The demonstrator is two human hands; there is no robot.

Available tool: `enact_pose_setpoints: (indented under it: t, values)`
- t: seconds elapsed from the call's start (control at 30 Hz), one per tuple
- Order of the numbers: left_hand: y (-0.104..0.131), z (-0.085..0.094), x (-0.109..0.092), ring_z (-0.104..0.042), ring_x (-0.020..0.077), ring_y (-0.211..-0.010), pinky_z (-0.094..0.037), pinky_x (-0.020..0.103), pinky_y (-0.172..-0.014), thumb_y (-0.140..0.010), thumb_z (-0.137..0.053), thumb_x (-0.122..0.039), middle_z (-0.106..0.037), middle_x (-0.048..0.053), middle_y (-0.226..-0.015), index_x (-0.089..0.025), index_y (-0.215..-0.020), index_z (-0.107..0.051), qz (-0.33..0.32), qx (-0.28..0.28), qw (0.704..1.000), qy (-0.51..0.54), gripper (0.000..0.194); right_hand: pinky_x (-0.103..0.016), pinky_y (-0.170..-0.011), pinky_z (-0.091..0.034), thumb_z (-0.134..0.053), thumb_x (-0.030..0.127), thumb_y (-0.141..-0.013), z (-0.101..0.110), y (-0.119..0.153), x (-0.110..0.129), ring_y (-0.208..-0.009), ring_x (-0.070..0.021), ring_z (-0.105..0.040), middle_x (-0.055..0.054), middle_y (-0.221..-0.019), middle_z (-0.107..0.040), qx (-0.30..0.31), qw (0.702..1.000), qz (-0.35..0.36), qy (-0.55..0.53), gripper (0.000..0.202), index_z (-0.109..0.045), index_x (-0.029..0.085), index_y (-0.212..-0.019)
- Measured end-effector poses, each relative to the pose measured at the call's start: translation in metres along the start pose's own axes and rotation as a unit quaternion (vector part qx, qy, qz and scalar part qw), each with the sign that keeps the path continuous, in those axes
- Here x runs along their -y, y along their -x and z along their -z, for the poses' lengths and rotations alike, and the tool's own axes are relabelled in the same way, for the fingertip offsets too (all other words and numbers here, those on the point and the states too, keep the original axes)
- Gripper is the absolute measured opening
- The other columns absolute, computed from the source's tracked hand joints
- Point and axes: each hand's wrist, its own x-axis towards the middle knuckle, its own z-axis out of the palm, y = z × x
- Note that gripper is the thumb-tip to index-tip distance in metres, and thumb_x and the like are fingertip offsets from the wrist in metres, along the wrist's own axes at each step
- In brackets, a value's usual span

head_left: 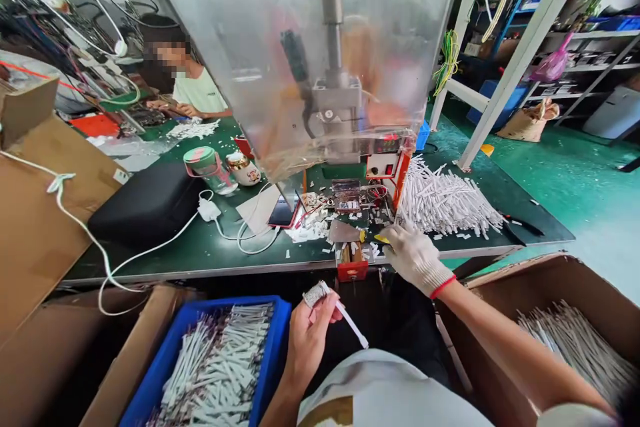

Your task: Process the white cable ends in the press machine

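— White plastic, that's what I've got pinched in my left hand (309, 337): a thin white strip with a small metal-looking end piece (336, 307), held between thumb and fingers, the strip slanting down toward four o'clock. The hand sits low in the middle, just above the blue plastic crate (280, 320).

— And what's in the crate?

— Heaped short white strips of the same kind (215, 367), at seven o'clock from my hand.

— Your right hand?

— My right hand (413, 255), in a white knit glove with a red cuff, reaches to the front edge of the green work table (200, 250). Its fingers close on something small and yellow (381, 239); I can't tell what it is, nor how firm the hold is. Just at nine o'clock of it stands a small red fixture (353, 267) on the table edge.

— Anything beyond?

— At twelve o'clock, a grey press column behind a clear plastic guard (310, 47). At two o'clock of the glove, a loose pile of white sticks (445, 203). At five o'clock, a brown cardboard box (500, 280) holding more of them. Far at ten o'clock, another person in a pale green shirt (197, 90) sits at the table.
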Motion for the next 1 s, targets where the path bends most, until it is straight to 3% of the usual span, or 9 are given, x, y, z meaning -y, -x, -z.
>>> enact_pose_setpoints:
  t: [0.07, 0.17, 0.33, 0.47, 0.53, 0.6, 0.7, 0.83, 1.0]
  values:
    - [0.004, 0.012, 0.009, -0.065, 0.0176, -0.064, -0.053, 0.027, -0.063, -0.086, -0.067, -0.054, -0.071, 0.003, -0.070, -0.017, -0.082, -0.071, 0.005, -0.011, 1.000, 0.000, 0.037, -0.038, -0.092, -0.042, -0.051, 0.024, -0.094, -0.010, -0.025, 0.002, -0.113, -0.0292, -0.059, -0.015, -0.124, -0.068, 0.013, 0.993, 0.046, 0.109, 0.032, -0.067, 0.019, -0.122]
    - [0.009, 0.027, 0.027, -0.065, 0.0185, -0.064, -0.053, 0.029, -0.063, -0.087, -0.066, -0.053, -0.071, 0.003, -0.070, -0.017, -0.083, -0.071, 0.019, -0.030, 0.999, -0.003, 0.036, -0.041, -0.092, -0.042, -0.052, 0.020, -0.092, -0.023, -0.047, 0.009, -0.112, -0.0317, -0.058, -0.018, -0.115, -0.069, 0.065, 0.976, 0.067, 0.199, 0.034, -0.065, 0.014, -0.123]
    - [0.003, 0.051, 0.058, -0.071, 0.0252, -0.078, -0.059, 0.035, -0.068, -0.089, -0.062, -0.054, -0.077, 0.010, -0.086, -0.017, -0.090, -0.073, 0.015, -0.073, 0.996, -0.057, 0.039, -0.037, -0.087, -0.046, -0.060, 0.041, -0.090, -0.004, -0.038, 0.009, -0.101, -0.0279, -0.066, -0.011, -0.107, -0.073, 0.093, 0.980, 0.051, 0.168, 0.040, -0.068, 0.022, -0.124]
    - [-0.018, 0.062, 0.068, -0.067, 0.0312, -0.117, -0.055, 0.049, -0.101, -0.093, -0.061, -0.038, -0.070, 0.014, -0.128, -0.020, -0.109, -0.071, -0.153, -0.089, 0.962, -0.206, 0.026, -0.030, -0.080, -0.050, -0.057, 0.041, -0.092, 0.030, -0.008, 0.002, -0.096, -0.0216, -0.071, -0.005, -0.115, -0.074, 0.001, 0.993, 0.022, 0.117, 0.042, -0.065, 0.028, -0.131]
    - [-0.031, 0.061, 0.069, -0.053, 0.0334, -0.137, -0.047, 0.053, -0.112, -0.094, -0.060, -0.029, -0.061, 0.015, -0.143, -0.020, -0.097, -0.070, -0.249, -0.087, 0.924, -0.277, 0.013, -0.029, -0.077, -0.051, -0.056, 0.039, -0.093, 0.039, 0.002, 0.003, -0.095, -0.0210, -0.072, -0.004, -0.116, -0.074, -0.037, 0.993, 0.003, 0.114, 0.042, -0.064, 0.028, -0.133]
    - [-0.042, 0.056, 0.073, -0.039, 0.0353, -0.147, -0.044, 0.054, -0.115, -0.094, -0.060, -0.023, -0.052, 0.015, -0.153, -0.020, -0.076, -0.063, -0.297, -0.073, 0.893, -0.331, 0.018, -0.028, -0.072, -0.051, -0.055, 0.038, -0.094, 0.042, 0.005, 0.007, -0.091, -0.0211, -0.073, -0.004, -0.114, -0.075, -0.053, 0.990, -0.022, 0.127, 0.042, -0.064, 0.029, -0.133]
    - [-0.049, 0.047, 0.083, -0.032, 0.0375, -0.150, -0.045, 0.055, -0.114, -0.094, -0.060, -0.019, -0.044, 0.016, -0.159, -0.021, -0.064, -0.052, -0.292, -0.057, 0.875, -0.381, 0.031, -0.028, -0.062, -0.047, -0.052, 0.041, -0.096, 0.040, 0.001, 0.016, -0.084, -0.0216, -0.074, -0.004, -0.109, -0.077, -0.053, 0.983, -0.044, 0.172, 0.040, -0.065, 0.031, -0.133]
    - [-0.046, 0.041, 0.094, -0.029, 0.0389, -0.151, -0.044, 0.058, -0.113, -0.094, -0.058, -0.018, -0.033, 0.015, -0.164, -0.020, -0.071, -0.059, -0.257, -0.033, 0.883, -0.391, 0.023, -0.027, -0.053, -0.038, -0.048, 0.048, -0.097, 0.046, -0.008, 0.032, -0.073, -0.0239, -0.073, -0.008, -0.095, -0.077, -0.021, 0.967, -0.059, 0.248, 0.045, -0.063, 0.032, -0.137]
    - [-0.041, 0.041, 0.094, -0.040, 0.0406, -0.145, -0.043, 0.062, -0.113, -0.094, -0.055, -0.019, -0.026, 0.013, -0.167, -0.020, -0.074, -0.063, -0.217, -0.008, 0.903, -0.371, 0.021, -0.036, -0.061, -0.044, -0.042, 0.045, -0.097, 0.064, -0.024, 0.057, -0.069, -0.0316, -0.069, -0.018, -0.081, -0.071, 0.067, 0.957, -0.043, 0.280, 0.045, -0.068, 0.019, -0.123]
